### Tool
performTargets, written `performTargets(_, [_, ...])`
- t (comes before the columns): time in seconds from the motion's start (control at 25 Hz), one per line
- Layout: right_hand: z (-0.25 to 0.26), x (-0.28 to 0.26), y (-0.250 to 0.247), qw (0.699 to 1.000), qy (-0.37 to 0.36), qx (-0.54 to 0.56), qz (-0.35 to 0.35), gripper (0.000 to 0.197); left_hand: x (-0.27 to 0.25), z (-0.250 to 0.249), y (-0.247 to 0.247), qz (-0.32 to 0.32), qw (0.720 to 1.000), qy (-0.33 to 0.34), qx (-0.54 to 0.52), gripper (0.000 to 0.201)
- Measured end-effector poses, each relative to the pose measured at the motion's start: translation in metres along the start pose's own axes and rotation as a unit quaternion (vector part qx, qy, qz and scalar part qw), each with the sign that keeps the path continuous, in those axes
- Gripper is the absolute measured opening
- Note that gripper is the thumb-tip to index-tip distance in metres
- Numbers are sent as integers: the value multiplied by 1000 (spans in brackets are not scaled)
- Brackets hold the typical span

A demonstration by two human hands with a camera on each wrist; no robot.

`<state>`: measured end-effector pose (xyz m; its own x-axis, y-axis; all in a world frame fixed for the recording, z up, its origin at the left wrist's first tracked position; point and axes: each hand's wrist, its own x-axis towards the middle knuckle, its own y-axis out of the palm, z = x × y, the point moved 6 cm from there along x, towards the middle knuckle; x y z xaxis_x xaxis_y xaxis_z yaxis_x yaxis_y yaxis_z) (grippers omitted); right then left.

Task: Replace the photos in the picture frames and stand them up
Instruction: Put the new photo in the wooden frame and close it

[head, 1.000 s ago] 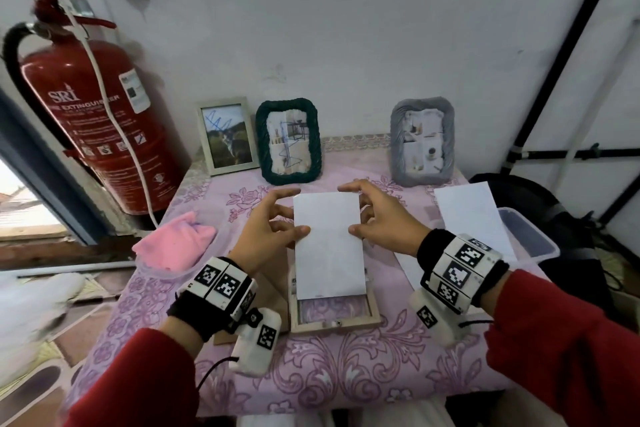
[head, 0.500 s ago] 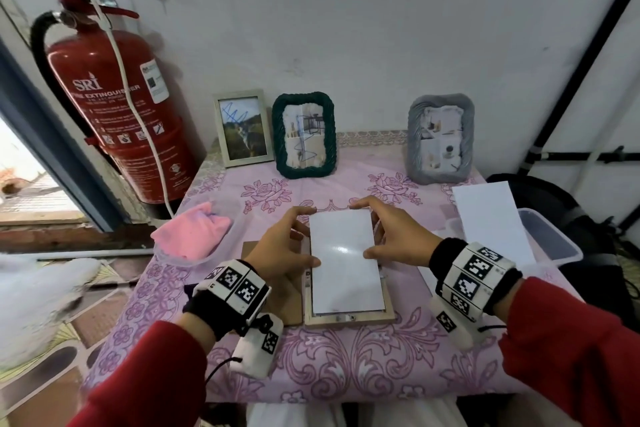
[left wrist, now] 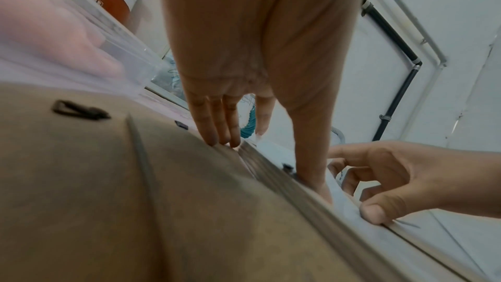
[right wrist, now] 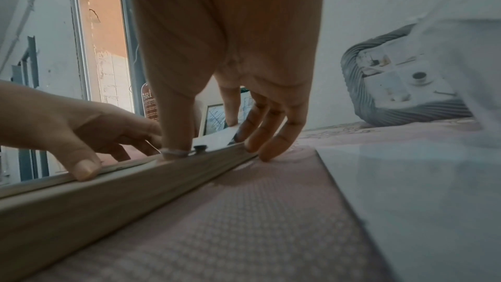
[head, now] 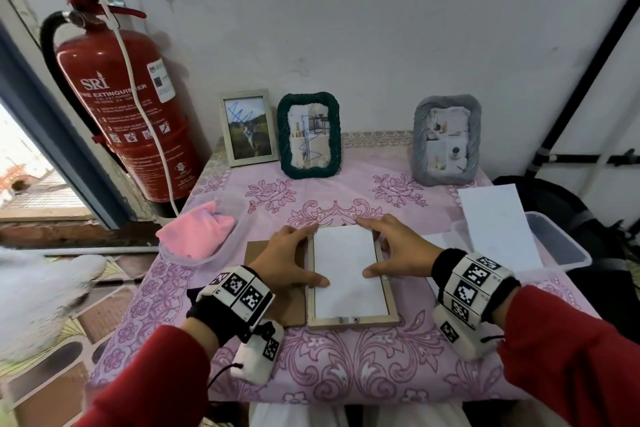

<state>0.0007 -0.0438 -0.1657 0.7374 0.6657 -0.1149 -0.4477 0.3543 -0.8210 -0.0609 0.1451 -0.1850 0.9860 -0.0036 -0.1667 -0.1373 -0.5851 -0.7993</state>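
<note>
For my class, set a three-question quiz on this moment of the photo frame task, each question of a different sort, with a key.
1. True or false: the wooden frame under the hands lies flat on the table.
2. Multiple choice: how many frames stand upright at the back of the table? A) one B) two C) three
3. Fill in: the brown backing board lies on the person's ____ side of the wooden frame.

Key
1. True. The white photo sheet lies in it, with the left hand and right hand touching its edges.
2. C: the small pale frame, the green frame and the grey frame.
3. left
</note>
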Motion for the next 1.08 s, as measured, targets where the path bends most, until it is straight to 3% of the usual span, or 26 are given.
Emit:
performTargets(0.56, [-9, -1, 8, 998, 56, -6, 26, 82, -10, 1, 4, -11, 1000, -18, -18, 93])
performTargets(0.8, [-11, -9, 9, 996, 71, 41, 37, 88, -35, 18, -23, -115, 991, -55, -33, 68])
performTargets(0.92, [-14, -17, 8, 980, 70, 168, 84, 100, -53, 36, -34, -154, 981, -102, -51, 58])
performTargets(1.08, [-11, -20, 11, 982, 46, 157, 90, 87, -72, 46, -26, -110, 983, -144, -4, 68])
